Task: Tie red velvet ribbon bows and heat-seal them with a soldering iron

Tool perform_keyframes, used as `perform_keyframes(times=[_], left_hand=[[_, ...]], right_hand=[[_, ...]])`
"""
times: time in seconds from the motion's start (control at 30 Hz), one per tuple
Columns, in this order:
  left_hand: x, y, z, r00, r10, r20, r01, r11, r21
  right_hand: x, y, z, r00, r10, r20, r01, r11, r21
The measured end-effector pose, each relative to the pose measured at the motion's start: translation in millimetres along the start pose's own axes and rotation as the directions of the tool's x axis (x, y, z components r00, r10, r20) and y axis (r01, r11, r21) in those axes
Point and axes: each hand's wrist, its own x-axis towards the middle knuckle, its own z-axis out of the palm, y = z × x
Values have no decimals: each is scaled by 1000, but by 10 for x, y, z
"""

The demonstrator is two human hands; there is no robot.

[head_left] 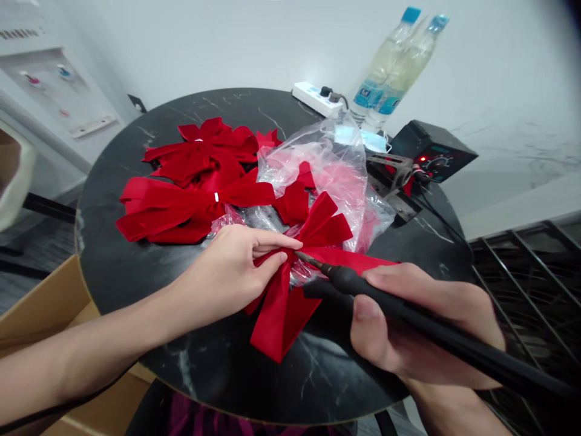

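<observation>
My left hand pinches the centre of a red velvet bow, whose loops and tails fan out around the fingers. In my right hand is a black-handled soldering iron, its metal tip at the bow's centre beside my left fingertips. Whether the tip touches the fabric I cannot tell. Behind the bow lies a clear plastic bag with red pieces in and around it. More red bows are piled at the left, a small white tie showing at the middle of some.
A round black marbled table carries everything. At the back stand a white power strip, two bottles and a blue face mask. The soldering station glows red at right, near a metal stand. A cardboard box sits below left.
</observation>
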Motion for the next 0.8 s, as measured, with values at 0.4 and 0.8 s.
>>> perform_keyframes(times=[0.4, 0.8], left_hand=[[21, 14, -21, 997, -38, 73, 36, 999, 40], [15, 17, -22, 997, -42, 68, 39, 998, 44]], right_hand=[[-85, 234, -306, 968, -24, 248, -27, 979, 200], [75, 25, -132, 978, -105, 181, 85, 990, 113]])
